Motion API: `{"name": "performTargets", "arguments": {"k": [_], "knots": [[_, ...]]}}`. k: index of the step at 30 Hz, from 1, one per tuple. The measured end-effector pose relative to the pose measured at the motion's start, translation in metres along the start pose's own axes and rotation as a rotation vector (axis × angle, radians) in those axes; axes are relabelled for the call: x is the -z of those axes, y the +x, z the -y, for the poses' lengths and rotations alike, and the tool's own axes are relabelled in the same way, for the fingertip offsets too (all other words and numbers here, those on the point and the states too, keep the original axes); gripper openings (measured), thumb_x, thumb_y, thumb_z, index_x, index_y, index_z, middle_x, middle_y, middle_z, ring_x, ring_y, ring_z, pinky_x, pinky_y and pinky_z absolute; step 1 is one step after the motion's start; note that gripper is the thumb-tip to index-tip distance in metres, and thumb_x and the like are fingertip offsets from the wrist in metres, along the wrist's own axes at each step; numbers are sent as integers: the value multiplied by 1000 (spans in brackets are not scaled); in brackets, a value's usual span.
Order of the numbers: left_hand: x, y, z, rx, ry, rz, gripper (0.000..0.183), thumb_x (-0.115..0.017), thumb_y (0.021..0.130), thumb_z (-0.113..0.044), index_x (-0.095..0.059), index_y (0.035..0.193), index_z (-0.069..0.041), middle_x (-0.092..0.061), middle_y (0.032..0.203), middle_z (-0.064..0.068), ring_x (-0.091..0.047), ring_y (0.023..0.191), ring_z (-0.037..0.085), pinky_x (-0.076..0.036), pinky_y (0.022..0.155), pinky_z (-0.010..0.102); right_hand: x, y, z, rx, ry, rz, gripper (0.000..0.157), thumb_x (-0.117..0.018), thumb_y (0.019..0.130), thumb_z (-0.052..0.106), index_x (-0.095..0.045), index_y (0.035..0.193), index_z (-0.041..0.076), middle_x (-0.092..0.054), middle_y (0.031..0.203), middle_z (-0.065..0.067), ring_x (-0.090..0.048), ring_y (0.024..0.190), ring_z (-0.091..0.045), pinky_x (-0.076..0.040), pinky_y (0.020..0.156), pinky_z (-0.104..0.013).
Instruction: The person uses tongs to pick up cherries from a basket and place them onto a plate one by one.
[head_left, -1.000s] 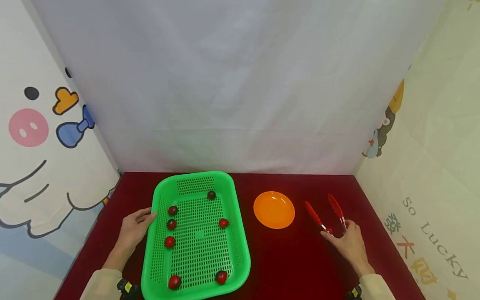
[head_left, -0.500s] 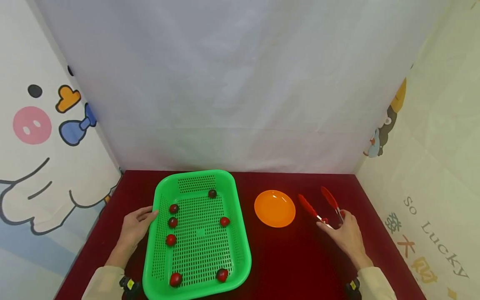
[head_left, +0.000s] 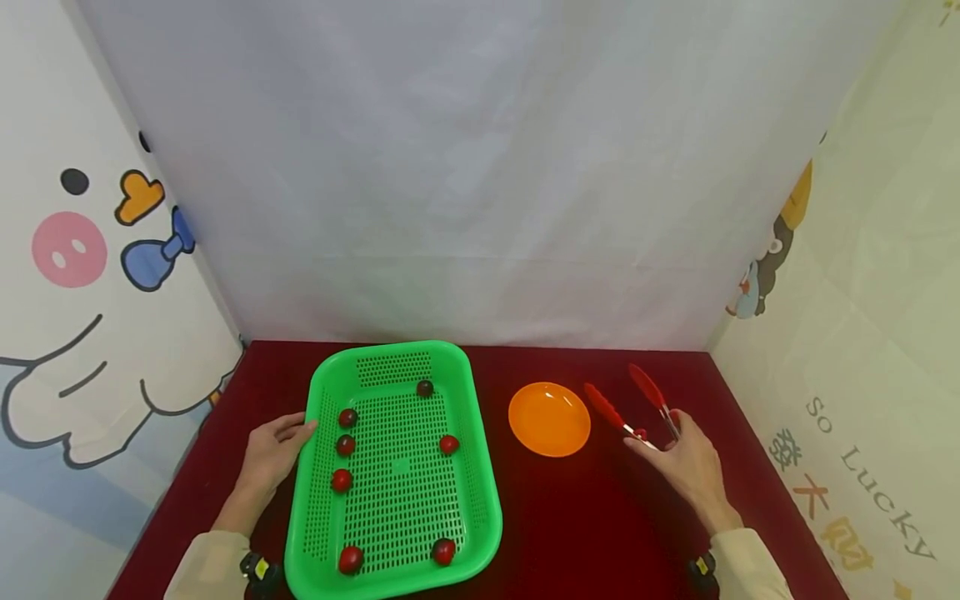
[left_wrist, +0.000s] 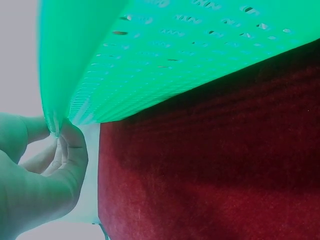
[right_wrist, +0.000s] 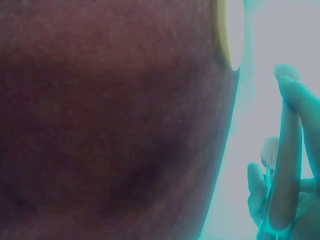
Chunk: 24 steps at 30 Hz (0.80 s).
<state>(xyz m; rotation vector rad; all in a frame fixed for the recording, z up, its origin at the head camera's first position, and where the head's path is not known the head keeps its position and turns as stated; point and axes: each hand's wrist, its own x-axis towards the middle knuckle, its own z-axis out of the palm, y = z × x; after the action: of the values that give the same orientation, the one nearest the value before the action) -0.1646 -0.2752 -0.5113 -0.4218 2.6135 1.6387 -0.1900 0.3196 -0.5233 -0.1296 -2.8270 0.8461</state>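
A green perforated basket point(head_left: 480, 467) lies at the left of the table with several small round dark-red fruits point(head_left: 341, 481) spread on its floor. My left hand point(head_left: 270, 454) holds the basket's left rim; in the left wrist view, thumb and fingers pinch the rim's edge. On the right, my right hand point(head_left: 693, 467) grips a pair of tongs point(head_left: 603, 406) by the arms. Their two red heads are spread apart with nothing between them, pointing away from me just right of an orange plate point(head_left: 550, 419). In the right wrist view, a tong arm point(right_wrist: 287, 165) runs along the hand.
The plate lies between basket and tongs on the dark red tablecloth point(head_left: 570, 525). A pale curtain point(head_left: 480, 183) hangs behind the table's far edge. Printed cartoon cloths point(head_left: 67, 333) flank both sides.
The right hand has moved left and slightly forward with the tongs, bringing their heads closer to the orange plate. The left hand keeps its hold on the basket's rim.
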Motion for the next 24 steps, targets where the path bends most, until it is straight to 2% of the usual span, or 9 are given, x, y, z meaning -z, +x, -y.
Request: {"name": "performTargets", "arguments": {"k": [4,8,14,24], "knots": [[0,0,-1,-3,-3,-1,57,-57,108,-31,-48,145,12,-60,131,32,-65,87,8,-53,70,19,2,3,6,41,-39,-22,93,-83,78,61,-51,136,-5,-65,92,-15,-55,67,-23,-56,69,-46],[0,-1,-1,2,1,0,57,-57,108,-30,-48,145,11,-60,131,32,-65,88,9,-53,71,19,4,6,15,88,-76,-34,89,-85,77,60,-55,130,-3,-62,84,-10,-52,65,-20,-51,62,-39],[0,0,-1,2,7,1,57,-57,108,-31,-48,145,11,-60,131,31,-64,90,11,-52,71,19,6,8,30,153,-85,-49,85,-89,75,55,-57,128,-3,-62,84,-12,-52,66,-21,-47,58,-34],[0,1,0,8,22,5,59,-56,108,-32,-47,146,11,-59,133,32,-66,93,15,-52,70,19,3,10,50,184,-92,1,88,-91,75,49,-54,137,-1,-66,93,-15,-56,72,-22,-51,61,-35]]}}
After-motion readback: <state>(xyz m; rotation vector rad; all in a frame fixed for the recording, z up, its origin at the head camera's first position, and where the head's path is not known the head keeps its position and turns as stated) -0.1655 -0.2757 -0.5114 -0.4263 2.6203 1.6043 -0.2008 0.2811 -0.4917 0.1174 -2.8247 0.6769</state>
